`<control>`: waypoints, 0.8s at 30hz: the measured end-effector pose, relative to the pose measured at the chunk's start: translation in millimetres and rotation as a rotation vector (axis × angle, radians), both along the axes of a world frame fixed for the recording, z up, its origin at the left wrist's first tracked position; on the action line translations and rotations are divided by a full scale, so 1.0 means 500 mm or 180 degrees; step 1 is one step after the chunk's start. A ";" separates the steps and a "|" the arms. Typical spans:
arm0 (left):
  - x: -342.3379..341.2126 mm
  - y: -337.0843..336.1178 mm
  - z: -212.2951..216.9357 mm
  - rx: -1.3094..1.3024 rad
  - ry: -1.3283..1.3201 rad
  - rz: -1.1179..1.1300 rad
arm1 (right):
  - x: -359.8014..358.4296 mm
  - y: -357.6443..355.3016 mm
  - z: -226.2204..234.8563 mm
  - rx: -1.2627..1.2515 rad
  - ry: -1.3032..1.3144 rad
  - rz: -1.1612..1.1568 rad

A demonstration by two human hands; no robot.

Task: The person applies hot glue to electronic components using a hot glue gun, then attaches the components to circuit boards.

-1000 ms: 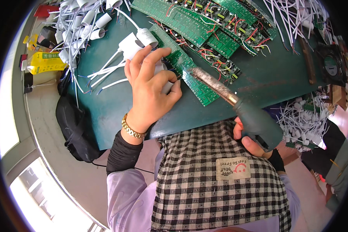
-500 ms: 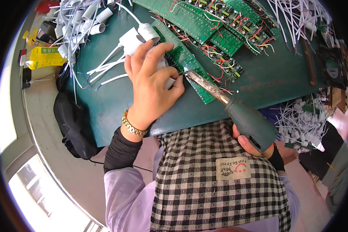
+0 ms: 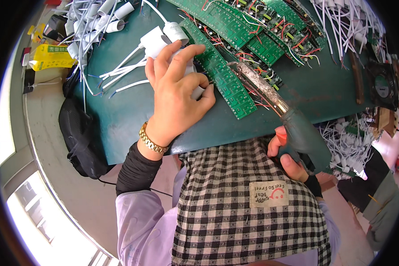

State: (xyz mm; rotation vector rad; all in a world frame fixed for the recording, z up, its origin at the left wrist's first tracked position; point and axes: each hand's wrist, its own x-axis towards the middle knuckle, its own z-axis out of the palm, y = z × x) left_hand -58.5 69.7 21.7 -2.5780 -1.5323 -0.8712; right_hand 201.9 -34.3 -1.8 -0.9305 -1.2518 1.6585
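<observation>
My left hand (image 3: pixel 177 95) rests on the dark green table (image 3: pixel 133 119), fingers curled over a white plastic lamp housing (image 3: pixel 195 91) beside a strip of green circuit boards (image 3: pixel 221 75). My right hand (image 3: pixel 288 153) grips the teal handle of a soldering iron (image 3: pixel 292 126). Its metal barrel slants up-left, with the tip (image 3: pixel 235 66) lifted over the boards to the right of my left hand. A gold bracelet (image 3: pixel 151 142) sits on my left wrist.
More green circuit boards (image 3: pixel 270 26) with red and black wires lie at the back. White housings with cables (image 3: pixel 102 22) pile at the back left, white wires (image 3: pixel 341 26) at the back right. A yellow packet (image 3: pixel 51 55) and a black bag (image 3: pixel 79 133) sit left.
The iron tip has lifted away from my left hand's fingers and now points further up and right over the boards. My left hand stays on the housing.
</observation>
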 end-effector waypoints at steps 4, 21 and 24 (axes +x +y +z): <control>0.000 -0.001 0.002 -0.0031 0.0006 0.0022 | -0.011 0.006 -0.016 0.0191 0.0199 -0.0152; -0.062 -0.105 0.030 -0.0609 -0.0014 0.0317 | -0.015 0.094 -0.015 0.0507 0.0661 -0.0594; -0.081 -0.112 0.051 -0.1075 0.0418 0.0350 | -0.010 0.103 -0.020 0.0418 0.0944 -0.0520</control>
